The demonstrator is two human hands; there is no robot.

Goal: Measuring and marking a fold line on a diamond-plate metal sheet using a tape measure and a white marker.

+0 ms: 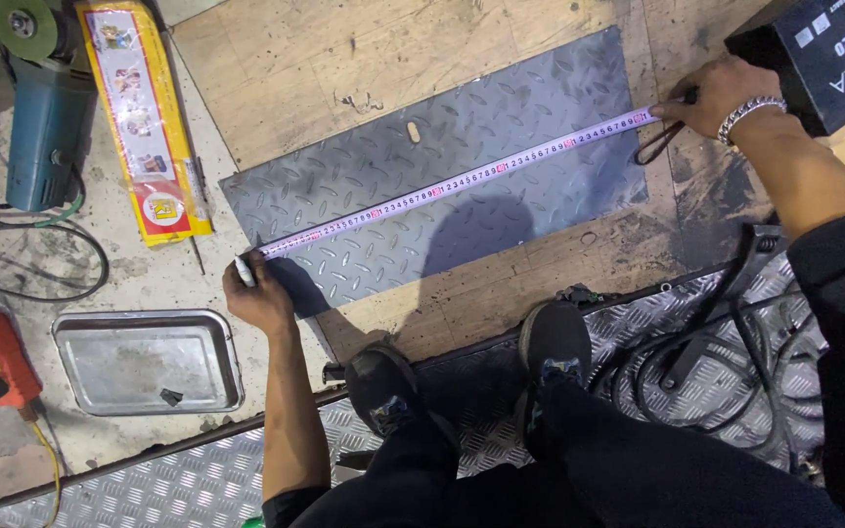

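Nearest the camera, two dark shoes (pixel 383 386) were planted on a ribbed metal floor panel (pixel 178 479), with a tangle of black cable (pixel 726 362) beside the right foot. Just beyond, the left hand (pixel 261 293) was pressed down at the near left corner of a grey steel plate (pixel 501 210), its fingers closed on a white marker (pixel 244 271) and on the near end of a measuring tape (pixel 452 183). The tape was stretched taut along the plate's long axis, from that corner up and away to the far right edge. There the right hand (pixel 721 93) was seen pinching the tape's other end; what else lay under those fingers could not be made out. The left hand was the nearer one. Off to the left, a metal tray (pixel 149 362), a yellow box (pixel 139 117) and an angle grinder (pixel 41 108) were lying on the floor. A black case (pixel 823 54) was cut off at the top right.
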